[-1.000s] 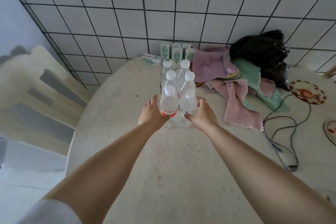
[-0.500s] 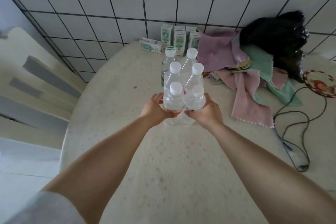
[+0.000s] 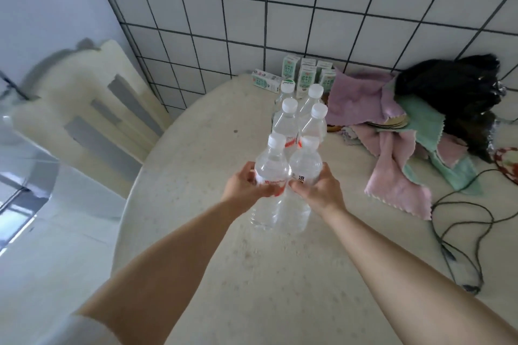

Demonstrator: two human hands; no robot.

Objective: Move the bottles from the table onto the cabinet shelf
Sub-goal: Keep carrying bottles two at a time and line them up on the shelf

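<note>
Left hand grips one clear water bottle, right hand another; both bottles near upright, caps up, above table.

Clear plastic water bottles, white caps, six in all. Front pair: upright, side by side and touching, at frame centre, red-and-white labels partly visible, bases showing above the table. Remaining four bottles: upright in two close rows just behind, toward upper centre, standing on the table.

Two bottles in both hands
</note>
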